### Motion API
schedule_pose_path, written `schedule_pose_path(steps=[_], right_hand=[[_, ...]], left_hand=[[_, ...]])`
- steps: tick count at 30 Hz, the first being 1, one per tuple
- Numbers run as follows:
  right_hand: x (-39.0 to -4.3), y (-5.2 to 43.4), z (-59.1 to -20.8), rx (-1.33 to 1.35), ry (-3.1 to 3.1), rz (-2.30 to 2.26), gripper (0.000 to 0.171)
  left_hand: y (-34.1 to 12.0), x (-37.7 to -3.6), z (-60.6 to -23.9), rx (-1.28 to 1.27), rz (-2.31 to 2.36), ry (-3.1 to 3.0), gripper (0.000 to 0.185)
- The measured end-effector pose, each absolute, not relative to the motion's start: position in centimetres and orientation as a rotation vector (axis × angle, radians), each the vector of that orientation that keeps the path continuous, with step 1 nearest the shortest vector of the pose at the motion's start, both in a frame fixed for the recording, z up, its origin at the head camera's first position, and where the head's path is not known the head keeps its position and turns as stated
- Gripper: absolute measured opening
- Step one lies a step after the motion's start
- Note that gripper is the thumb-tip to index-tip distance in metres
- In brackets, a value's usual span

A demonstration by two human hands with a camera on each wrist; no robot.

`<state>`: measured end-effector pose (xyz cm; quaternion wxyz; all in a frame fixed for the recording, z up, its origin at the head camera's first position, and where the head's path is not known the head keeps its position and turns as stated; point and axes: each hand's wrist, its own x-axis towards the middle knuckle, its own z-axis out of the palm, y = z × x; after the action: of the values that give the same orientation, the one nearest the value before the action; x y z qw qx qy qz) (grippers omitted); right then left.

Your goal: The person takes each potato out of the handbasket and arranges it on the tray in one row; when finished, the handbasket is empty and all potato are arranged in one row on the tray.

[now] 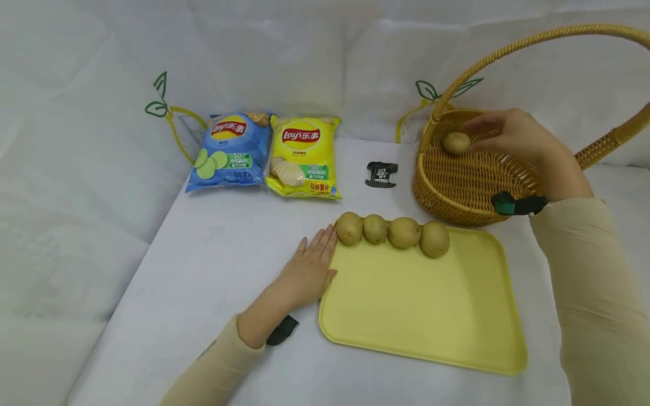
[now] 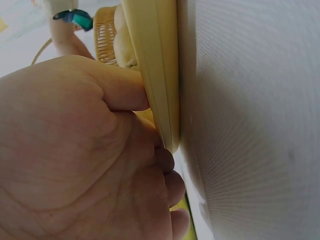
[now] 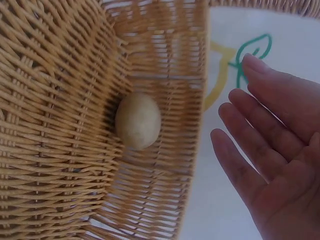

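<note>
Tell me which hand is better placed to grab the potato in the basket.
The right hand: it hovers open over the basket beside the potato, while the left hand rests flat against the tray.

The left hand [image 1: 306, 273] lay flat, fingers straight and together, arm stretched forward. The right hand [image 1: 513, 138] was raised, fingers loosely extended, holding nothing.

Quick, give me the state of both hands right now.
Left hand: open, fingers flat on the table, pressed against the edge of the yellow tray.
Right hand: open over the wicker basket, holding nothing; potato lies loose inside.
</note>
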<state>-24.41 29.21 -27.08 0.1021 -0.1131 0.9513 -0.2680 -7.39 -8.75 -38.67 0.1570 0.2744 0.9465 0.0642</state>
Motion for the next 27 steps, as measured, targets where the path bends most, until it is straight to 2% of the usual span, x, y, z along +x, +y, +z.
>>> schedule_pose_path(steps=[6, 16, 27], right_hand=[[-26.4, 30.8, -28.1, -0.204, 2.798, -0.951, 0.062], [-28.2, 32.0, -31.1, -0.101, 2.737, -1.075, 0.062], [-29.4, 31.2, -32.6, -0.124, 2.668, -0.935, 0.073]], left_hand=[[-8.8, -7.4, -38.7, 0.779, 0.182, 2.716, 0.067], [-8.7, -7.3, -38.8, 0.773, 0.161, 2.718, 0.068], [-8.7, -7.3, -38.7, 0.776, 0.162, 2.720, 0.067]])
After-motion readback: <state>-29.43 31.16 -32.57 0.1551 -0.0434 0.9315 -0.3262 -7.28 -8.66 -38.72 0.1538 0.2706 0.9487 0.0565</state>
